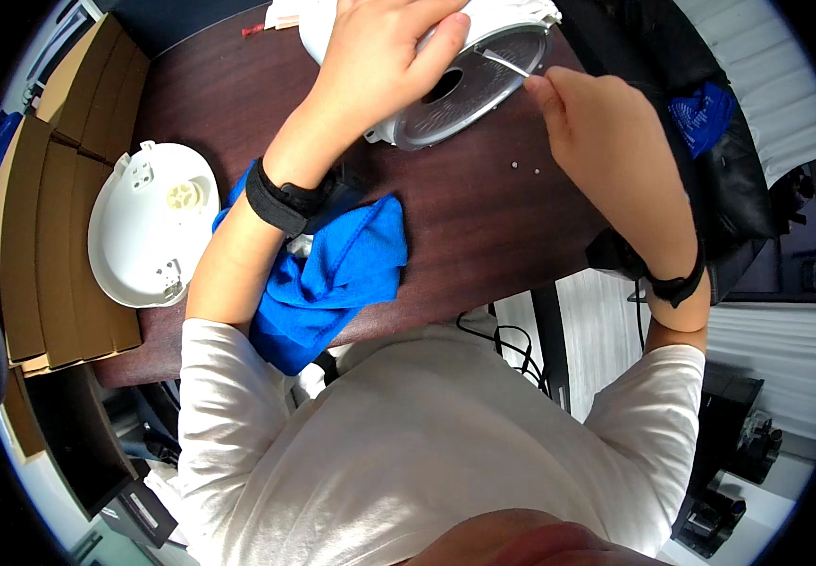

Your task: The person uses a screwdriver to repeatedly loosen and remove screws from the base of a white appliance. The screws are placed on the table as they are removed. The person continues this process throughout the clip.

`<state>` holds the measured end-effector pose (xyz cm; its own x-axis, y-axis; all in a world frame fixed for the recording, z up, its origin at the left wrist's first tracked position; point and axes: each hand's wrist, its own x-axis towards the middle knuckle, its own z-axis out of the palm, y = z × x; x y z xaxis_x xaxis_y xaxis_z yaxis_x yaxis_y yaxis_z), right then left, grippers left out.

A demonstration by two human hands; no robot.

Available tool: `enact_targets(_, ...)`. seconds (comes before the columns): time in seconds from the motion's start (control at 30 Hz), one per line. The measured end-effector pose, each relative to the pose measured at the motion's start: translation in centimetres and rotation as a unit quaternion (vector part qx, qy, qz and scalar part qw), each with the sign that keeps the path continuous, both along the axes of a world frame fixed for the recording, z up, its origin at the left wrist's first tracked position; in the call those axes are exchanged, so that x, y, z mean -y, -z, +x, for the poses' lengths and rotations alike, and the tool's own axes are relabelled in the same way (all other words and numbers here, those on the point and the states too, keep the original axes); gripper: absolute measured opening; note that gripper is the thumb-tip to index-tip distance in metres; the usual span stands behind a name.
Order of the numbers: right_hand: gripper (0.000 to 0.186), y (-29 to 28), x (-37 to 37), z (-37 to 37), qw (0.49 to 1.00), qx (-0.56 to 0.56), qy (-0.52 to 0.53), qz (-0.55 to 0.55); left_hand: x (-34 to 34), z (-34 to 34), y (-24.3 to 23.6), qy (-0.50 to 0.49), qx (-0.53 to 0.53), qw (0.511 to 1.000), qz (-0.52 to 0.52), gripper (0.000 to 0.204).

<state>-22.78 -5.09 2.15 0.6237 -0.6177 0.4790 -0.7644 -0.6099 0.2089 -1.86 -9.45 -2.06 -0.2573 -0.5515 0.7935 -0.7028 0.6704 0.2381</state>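
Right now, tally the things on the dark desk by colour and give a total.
White: 2, the round appliance steadied by the left hand, and the loose round cover.
Blue: 1, the cloth.
Metal: 1, the thin tool in the right hand.
Tiny pale bits: 2.
Total: 6

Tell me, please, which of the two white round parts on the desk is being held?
The upper one with the grey ribbed disc, gripped by the left hand. The other white part lies untouched at the desk's left, beside the cardboard boxes.
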Motion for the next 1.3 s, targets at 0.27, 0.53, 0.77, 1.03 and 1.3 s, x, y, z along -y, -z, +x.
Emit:
enact_targets(0.27,0.016,0.4,-0.7,0.4,0.996,-0.014,-0.017,-0.088,-0.1,-0.5,0.4,-0.028,-0.018,0.999,-0.042,0.035)
enact_targets(0.53,0.033,0.2,0.0,1.1,0.994,0.035,0.067,0.082,0.2,-0.4,0.7,-0.03,-0.024,0.998,-0.051,0.034)
enact_targets(0.77,0.037,0.6,1.5,0.0,0.965,0.124,0.004,0.231,-0.1,-0.6,0.6,-0.029,-0.02,0.998,-0.05,0.034)
enact_targets(1.03,0.043,0.1,2.0,-0.1,0.778,0.268,0.058,0.566,0.0,-0.5,0.6,-0.033,-0.017,0.998,-0.049,0.034)
enact_targets(1.3,0.042,1.9,1.4,0.0,0.574,0.416,-0.028,0.705,0.0,-0.4,0.6,-0.035,-0.01,0.998,-0.044,0.035)
